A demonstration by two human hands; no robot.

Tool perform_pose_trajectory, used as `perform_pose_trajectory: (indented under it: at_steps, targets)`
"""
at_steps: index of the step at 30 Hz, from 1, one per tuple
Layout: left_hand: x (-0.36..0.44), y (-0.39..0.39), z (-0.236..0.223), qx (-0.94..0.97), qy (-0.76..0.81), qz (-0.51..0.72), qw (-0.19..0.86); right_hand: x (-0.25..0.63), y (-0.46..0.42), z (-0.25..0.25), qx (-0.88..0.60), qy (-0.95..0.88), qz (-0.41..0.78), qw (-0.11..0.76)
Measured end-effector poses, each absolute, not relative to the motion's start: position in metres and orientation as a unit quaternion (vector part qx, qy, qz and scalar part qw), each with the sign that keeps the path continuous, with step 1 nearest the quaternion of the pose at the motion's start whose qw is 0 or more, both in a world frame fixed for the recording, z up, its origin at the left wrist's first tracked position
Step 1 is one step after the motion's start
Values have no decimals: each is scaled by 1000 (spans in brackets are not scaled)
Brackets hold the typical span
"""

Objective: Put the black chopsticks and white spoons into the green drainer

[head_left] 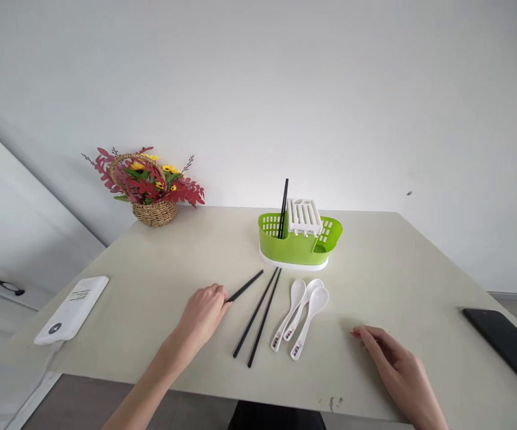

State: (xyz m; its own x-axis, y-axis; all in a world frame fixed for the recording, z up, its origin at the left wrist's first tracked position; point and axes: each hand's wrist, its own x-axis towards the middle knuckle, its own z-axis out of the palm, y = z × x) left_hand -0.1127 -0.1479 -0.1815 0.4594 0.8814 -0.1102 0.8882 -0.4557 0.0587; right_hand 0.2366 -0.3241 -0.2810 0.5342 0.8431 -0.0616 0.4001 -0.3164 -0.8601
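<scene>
Left of lower centre, our left hand [205,307] pinches black chopsticks [245,286], and at lower right our right hand [395,358] curls, its grip spread or pressed we cannot tell.

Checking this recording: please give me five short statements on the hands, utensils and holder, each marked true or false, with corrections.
1. The left hand grips at least one black chopstick. True.
2. Three white spoons lie on the table, right of the two loose chopsticks. True.
3. The right hand grips a spoon. False: it is apart from all the spoons, and nothing shows in its fingers.
4. No chopsticks are in the green cutlery holder. False: black chopsticks stand in its left compartment as pictured.
5. The wicker flower basket is right of the holder. False: it is to the left, near the wall.
</scene>
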Motion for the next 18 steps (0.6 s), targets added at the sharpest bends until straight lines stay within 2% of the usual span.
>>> perform_pose_trajectory:
  at_steps: [5,8,14,18]
  targets:
    - [-104,-146,-169,857,502,-119,-1,239,-324,-283,-772,-415,250,411]
    - [-99,-145,-169,856,501,-127,-7,241,-325,-285,-775,-419,243,406]
    - [-109,-136,-178,861,506,-27,43,246,-326,-291,-770,-435,247,397]
    - [-116,-129,-167,839,511,105,153,244,-326,-288,-771,-420,250,408]
